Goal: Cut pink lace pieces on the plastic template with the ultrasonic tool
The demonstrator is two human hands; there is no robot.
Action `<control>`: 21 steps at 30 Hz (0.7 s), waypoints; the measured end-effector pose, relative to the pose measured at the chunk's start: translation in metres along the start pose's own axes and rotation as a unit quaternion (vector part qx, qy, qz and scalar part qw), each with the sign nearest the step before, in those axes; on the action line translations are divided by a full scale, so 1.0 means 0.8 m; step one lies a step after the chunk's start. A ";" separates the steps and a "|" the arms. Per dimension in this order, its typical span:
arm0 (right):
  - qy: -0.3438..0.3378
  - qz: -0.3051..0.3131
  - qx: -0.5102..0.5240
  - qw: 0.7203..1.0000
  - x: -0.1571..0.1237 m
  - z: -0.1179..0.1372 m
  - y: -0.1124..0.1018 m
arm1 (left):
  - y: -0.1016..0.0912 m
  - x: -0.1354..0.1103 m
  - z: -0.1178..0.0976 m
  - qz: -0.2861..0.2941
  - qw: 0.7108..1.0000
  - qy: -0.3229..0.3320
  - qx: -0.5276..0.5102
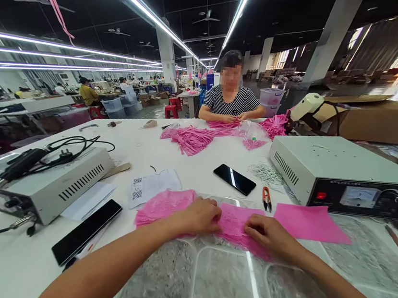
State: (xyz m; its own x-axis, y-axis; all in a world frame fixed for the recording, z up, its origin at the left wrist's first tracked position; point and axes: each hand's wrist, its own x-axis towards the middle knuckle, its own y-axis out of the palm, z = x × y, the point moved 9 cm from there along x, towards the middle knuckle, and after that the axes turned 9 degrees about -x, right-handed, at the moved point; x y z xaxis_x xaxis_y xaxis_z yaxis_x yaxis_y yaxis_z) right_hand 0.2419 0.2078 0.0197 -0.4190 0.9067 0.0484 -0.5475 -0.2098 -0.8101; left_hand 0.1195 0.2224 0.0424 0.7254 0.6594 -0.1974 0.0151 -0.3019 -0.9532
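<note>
My left hand [202, 217] is closed, its fingers curled on the edge of pink fabric between the two hands. Under and beside its wrist spreads a layered pile of pink fabric pieces [165, 205]. My right hand [264, 232] pinches the other side of the middle pink fabric [232, 218], which looks thin and layered; the fingertips are partly hidden. A flat pink fabric piece [308, 222] lies just right of that hand. Orange-handled thread snips [266, 198] rest beyond the right hand, near a black phone [234, 179].
A grey box with a dial [348, 177] stands at right, and a second grey box with cables [60, 180] at left. Another phone [86, 232] lies by my left forearm. Across the white table sits a person [232, 102] behind pink strips [191, 139]. Clear plastic covers the front.
</note>
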 end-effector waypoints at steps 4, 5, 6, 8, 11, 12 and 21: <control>0.003 -0.002 -0.014 1.000 0.005 -0.006 0.002 | 0.006 0.014 -0.015 -0.034 0.999 0.003 -0.004; 0.004 -0.003 -0.017 1.000 0.006 -0.008 0.002 | 0.008 0.017 -0.018 -0.039 0.999 0.006 -0.006; 0.004 -0.003 -0.018 1.000 0.007 -0.010 0.002 | 0.009 0.018 -0.020 -0.043 0.999 0.008 -0.008; 0.001 -0.001 -0.017 1.000 0.005 -0.011 0.003 | 0.011 0.020 -0.023 -0.052 0.999 0.013 -0.010; -0.015 0.006 -0.010 1.000 0.000 -0.008 0.006 | 0.013 0.019 -0.025 -0.059 0.998 0.024 -0.010; -0.020 0.008 -0.009 1.000 -0.001 -0.007 0.006 | 0.014 0.018 -0.025 -0.061 0.998 0.027 -0.010; -0.023 0.010 -0.008 1.000 -0.003 -0.011 0.009 | 0.019 0.013 -0.026 -0.068 0.997 0.037 -0.016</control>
State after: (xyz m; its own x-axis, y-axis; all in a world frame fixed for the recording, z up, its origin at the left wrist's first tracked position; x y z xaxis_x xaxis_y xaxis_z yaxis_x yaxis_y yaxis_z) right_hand 0.2454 0.2073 0.0082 -0.4634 0.8842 0.0582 -0.5269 -0.2221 -0.8204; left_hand 0.1416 0.2104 0.0309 0.7646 0.6427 -0.0487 0.1378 -0.2368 -0.9617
